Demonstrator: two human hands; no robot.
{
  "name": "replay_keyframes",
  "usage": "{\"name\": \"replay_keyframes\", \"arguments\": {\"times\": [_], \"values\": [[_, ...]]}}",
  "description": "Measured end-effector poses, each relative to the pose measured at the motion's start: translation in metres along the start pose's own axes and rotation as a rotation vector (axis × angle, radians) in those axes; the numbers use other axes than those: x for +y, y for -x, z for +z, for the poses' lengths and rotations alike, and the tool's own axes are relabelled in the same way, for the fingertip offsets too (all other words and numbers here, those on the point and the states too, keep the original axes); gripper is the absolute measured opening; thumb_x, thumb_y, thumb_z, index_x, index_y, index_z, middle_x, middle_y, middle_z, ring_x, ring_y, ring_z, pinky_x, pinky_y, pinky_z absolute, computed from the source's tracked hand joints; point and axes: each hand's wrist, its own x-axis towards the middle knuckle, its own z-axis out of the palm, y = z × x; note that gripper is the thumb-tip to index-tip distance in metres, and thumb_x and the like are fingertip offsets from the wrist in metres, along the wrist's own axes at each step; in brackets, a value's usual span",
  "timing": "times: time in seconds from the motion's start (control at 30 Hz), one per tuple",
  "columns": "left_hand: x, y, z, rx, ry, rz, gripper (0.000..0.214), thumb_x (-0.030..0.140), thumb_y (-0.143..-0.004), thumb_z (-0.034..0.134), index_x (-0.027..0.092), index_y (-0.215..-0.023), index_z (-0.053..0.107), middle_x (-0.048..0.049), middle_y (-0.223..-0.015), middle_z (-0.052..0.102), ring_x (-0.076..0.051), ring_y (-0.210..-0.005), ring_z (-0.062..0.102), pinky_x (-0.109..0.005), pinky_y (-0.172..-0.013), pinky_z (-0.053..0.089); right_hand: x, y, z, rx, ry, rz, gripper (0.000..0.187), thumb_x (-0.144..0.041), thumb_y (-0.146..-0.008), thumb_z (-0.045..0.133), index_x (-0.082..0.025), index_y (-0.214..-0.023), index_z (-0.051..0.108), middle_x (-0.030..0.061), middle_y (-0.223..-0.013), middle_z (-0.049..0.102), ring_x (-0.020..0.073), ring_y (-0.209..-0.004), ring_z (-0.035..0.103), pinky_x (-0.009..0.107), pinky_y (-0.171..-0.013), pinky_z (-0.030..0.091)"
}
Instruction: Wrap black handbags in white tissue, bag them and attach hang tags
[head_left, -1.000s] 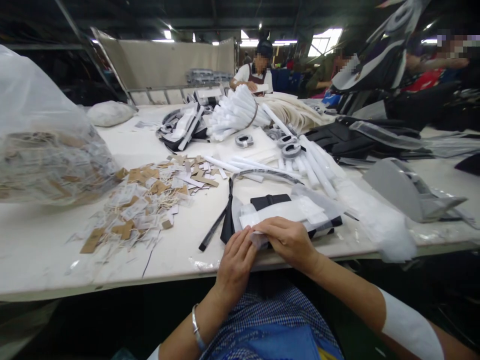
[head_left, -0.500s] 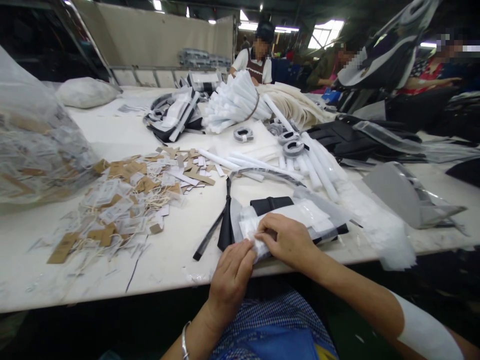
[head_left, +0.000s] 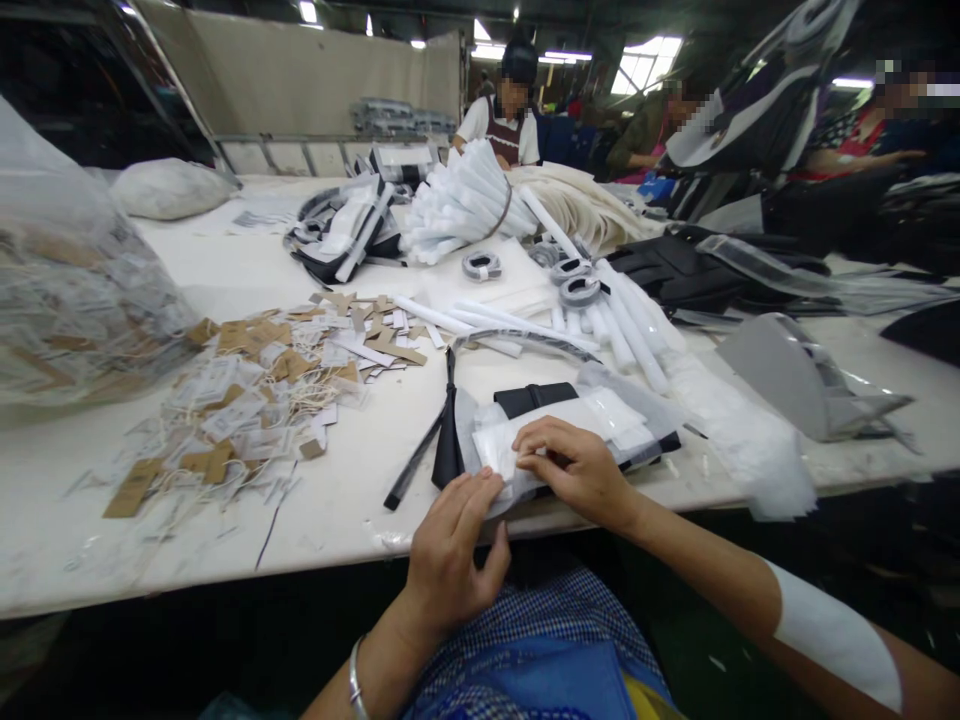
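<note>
A black leather-like bag lies near the table's front edge, with white and clear plastic wrapping over most of it. My right hand is on top of the wrapping, thumb and fingers pinched together on its near left part. At the wrapping's left end, my left hand has its fingers stretched out, tips touching the plastic, thumb spread apart. Left of the wrapping, a black strap hangs together with a plastic-covered handle that arches behind the bag. The bag's near side is partly hidden by my hands.
Cardboard and paper tags with strings lie heaped on the left, beside a clear sack of tags. White foam tubes and grey coiled straps are behind. Thin plastic sheets overhang the edge at right. A co-worker stands across the table.
My left hand's thumb has come away from the plastic and spread outward, and that hand has shifted slightly down and left. My right hand stays pinched at nearly the same spot.
</note>
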Motion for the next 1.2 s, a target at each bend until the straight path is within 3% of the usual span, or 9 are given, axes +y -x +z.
{"name": "replay_keyframes", "arguments": {"times": [0.1,0.2,0.37,0.57,0.7,0.83,1.0,1.2], "values": [[0.004,-0.005,-0.007,-0.041,0.029,-0.028,0.038,0.024,-0.095,0.049,0.015,-0.132,0.054,-0.0115,-0.127,0.066,-0.023,-0.121,0.06,-0.041,-0.108,0.048,-0.002,0.008,-0.002,0.029,-0.083,-0.101,0.01,-0.018,-0.091,0.062,-0.019,-0.083,0.066,0.0066,-0.089,0.07,0.0165,-0.085,0.067,0.03,-0.078,0.056],[0.003,-0.01,-0.006,0.003,-0.005,-0.068,0.031,0.024,-0.101,0.041,0.017,-0.125,0.06,-0.0075,-0.117,0.072,-0.02,-0.112,0.065,-0.037,-0.102,0.052,-0.006,0.017,-0.004,0.054,-0.06,-0.171,0.01,-0.013,-0.09,0.062,-0.019,-0.085,0.068,0.0067,-0.09,0.071,0.0159,-0.084,0.068,0.03,-0.077,0.057],[0.005,-0.013,0.002,0.066,-0.096,-0.092,0.021,0.026,-0.096,0.057,0.019,-0.113,0.066,-0.0049,-0.107,0.074,-0.019,-0.101,0.069,-0.032,-0.091,0.058,-0.015,0.042,-0.007,0.089,0.084,-0.251,0.014,-0.009,-0.088,0.063,-0.02,-0.092,0.07,0.006,-0.093,0.074,0.0158,-0.085,0.069,0.029,-0.078,0.059],[0.004,-0.013,0.003,0.063,-0.035,-0.016,0.025,0.021,-0.094,0.061,0.021,-0.118,0.067,-0.0032,-0.106,0.073,-0.017,-0.107,0.067,-0.033,-0.095,0.057,-0.02,0.071,-0.007,-0.038,0.181,-0.386,0.024,-0.006,-0.089,0.058,-0.018,-0.107,0.068,0.0085,-0.107,0.075,0.0173,-0.1,0.071,0.034,-0.096,0.057],[-0.001,-0.01,0.009,0.1,-0.058,0.063,0.029,0.016,-0.092,0.063,0.022,-0.121,0.066,-0.0028,-0.108,0.073,-0.018,-0.109,0.067,-0.036,-0.094,0.057,-0.024,0.08,-0.005,-0.112,0.233,-0.446,0.021,-0.01,-0.093,0.054,-0.014,-0.109,0.068,0.0107,-0.107,0.075,0.0176,-0.1,0.071,0.034,-0.093,0.059],[-0.005,-0.005,0.013,0.117,-0.118,0.12,0.032,0.015,-0.09,0.066,0.021,-0.121,0.065,-0.0039,-0.111,0.074,-0.02,-0.111,0.067,-0.039,-0.096,0.056,-0.03,0.072,-0.005,-0.075,0.261,-0.483,0.021,-0.007,-0.093,0.052,-0.01,-0.106,0.068,0.0128,-0.102,0.076,0.0183,-0.097,0.072,0.032,-0.088,0.061],[-0.008,0.0,0.013,0.077,-0.164,0.156,0.032,0.012,-0.094,0.058,0.02,-0.124,0.063,-0.007,-0.118,0.072,-0.022,-0.118,0.064,-0.042,-0.098,0.055,-0.031,0.041,-0.003,0.04,0.344,-0.459,0.025,-0.002,-0.086,0.059,-0.017,-0.104,0.068,0.0069,-0.101,0.077,0.0156,-0.09,0.073,0.033,-0.09,0.059],[-0.008,0.004,0.015,0.097,-0.133,0.151,0.025,0.008,-0.094,0.056,0.016,-0.116,0.064,-0.0093,-0.116,0.072,-0.022,-0.118,0.063,-0.043,-0.101,0.053,-0.019,0.014,0.011,0.121,0.351,-0.237,0.017,-0.008,-0.088,0.062,-0.022,-0.094,0.068,0.0014,-0.096,0.076,0.0153,-0.088,0.071,0.033,-0.089,0.055]]}}
